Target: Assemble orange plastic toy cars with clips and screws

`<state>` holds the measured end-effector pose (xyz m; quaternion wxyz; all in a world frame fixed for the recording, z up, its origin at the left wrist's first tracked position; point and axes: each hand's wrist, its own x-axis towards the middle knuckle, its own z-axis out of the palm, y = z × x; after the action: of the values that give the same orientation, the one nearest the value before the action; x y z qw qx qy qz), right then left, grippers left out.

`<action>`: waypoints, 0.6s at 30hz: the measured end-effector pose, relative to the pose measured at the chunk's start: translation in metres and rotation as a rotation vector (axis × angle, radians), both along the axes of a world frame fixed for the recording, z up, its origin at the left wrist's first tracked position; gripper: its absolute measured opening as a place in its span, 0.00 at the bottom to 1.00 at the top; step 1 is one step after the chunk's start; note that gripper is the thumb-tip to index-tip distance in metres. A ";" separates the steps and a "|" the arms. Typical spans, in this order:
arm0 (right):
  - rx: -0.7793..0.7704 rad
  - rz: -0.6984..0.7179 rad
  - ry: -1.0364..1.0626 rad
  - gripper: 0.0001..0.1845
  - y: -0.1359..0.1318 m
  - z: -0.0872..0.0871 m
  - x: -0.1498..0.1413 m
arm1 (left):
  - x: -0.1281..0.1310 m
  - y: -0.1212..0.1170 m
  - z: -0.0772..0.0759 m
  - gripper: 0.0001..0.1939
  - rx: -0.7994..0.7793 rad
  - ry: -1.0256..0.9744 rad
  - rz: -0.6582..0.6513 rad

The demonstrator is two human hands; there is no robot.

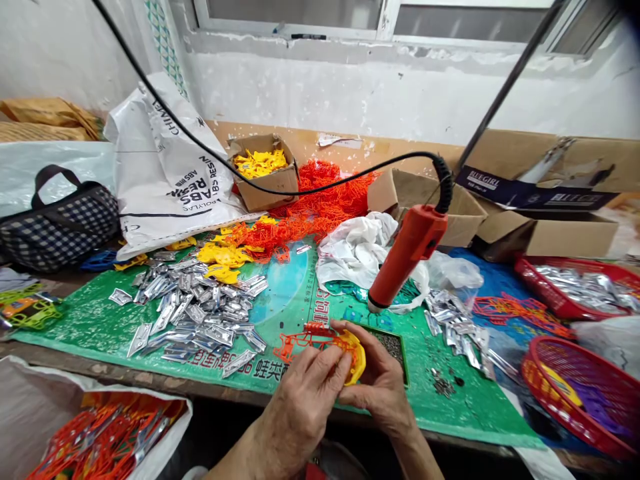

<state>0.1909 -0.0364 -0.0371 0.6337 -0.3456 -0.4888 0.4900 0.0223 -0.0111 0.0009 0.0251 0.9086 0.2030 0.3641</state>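
Observation:
My left hand (310, 383) and my right hand (375, 373) meet at the near edge of the green mat (100, 320). Together they pinch a yellow plastic piece (356, 357) fitted against an orange plastic frame (300, 341). Both hands are closed round these parts. An orange electric screwdriver (407, 257) hangs on a black cord just above and behind my right hand, tip pointing down. A small green tray of dark screws (393, 343) lies under my right hand.
Silver foil-like pieces (195, 307) are heaped on the mat's left. Orange frames (320, 200) and yellow pieces (223, 257) pile behind. Cardboard boxes (265, 173), a white sack (165, 167), red baskets (575, 287) at right, a checked bag (55, 220) at left.

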 end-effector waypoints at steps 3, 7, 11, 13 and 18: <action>0.023 -0.069 -0.126 0.38 0.000 0.001 -0.003 | 0.000 -0.001 -0.001 0.29 -0.115 -0.014 -0.026; -0.025 -0.218 -0.449 0.27 0.006 0.018 -0.015 | 0.002 0.000 0.000 0.27 -0.405 -0.156 -0.040; -0.129 -0.182 -0.668 0.19 0.019 0.045 -0.015 | -0.001 0.005 0.010 0.11 -0.957 -0.338 -0.007; -0.180 0.022 -0.612 0.19 0.026 0.053 -0.008 | -0.005 0.009 0.014 0.09 -1.248 -0.445 0.007; -0.251 0.273 -0.329 0.19 0.036 0.048 0.005 | -0.016 0.019 0.012 0.15 -1.816 -0.726 -0.067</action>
<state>0.1961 -0.0001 0.0113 0.4257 -0.4274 -0.5630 0.5650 0.0063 0.0077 0.0125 0.7863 0.3818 0.3601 0.3260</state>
